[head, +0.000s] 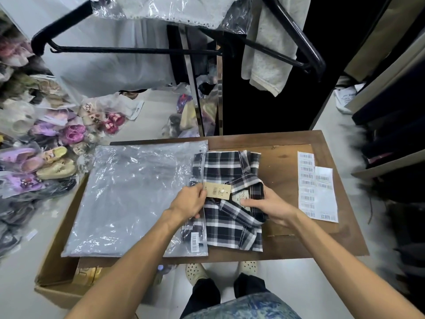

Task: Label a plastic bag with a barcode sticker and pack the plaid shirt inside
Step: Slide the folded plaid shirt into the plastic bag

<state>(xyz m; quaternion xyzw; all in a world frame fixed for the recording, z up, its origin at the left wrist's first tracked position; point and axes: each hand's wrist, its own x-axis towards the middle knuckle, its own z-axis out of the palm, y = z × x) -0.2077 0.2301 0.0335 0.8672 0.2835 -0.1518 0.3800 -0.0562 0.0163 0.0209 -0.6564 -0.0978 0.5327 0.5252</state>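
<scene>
Partial "HOLL" and size "M" on the plaid shirt's (232,217) neck label (242,199); barcode digits illegible.

Left hand (192,201) pinching; right hand (272,207) gripping; forearms extended.

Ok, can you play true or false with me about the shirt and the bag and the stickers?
1. The shirt is all the way inside the bag. False: only its left edge is in the bag's mouth; most lies on the table.
2. A barcode sticker is on the bag. True, near its lower right corner.
3. The sticker sheets lie left of the bag. False: they are at the table's right side.
4. Both hands touch the shirt. True: the left hand is at the bag's mouth by the tag, the right hand on the collar.
5. The shirt is red. False: it is dark and white plaid.
</scene>
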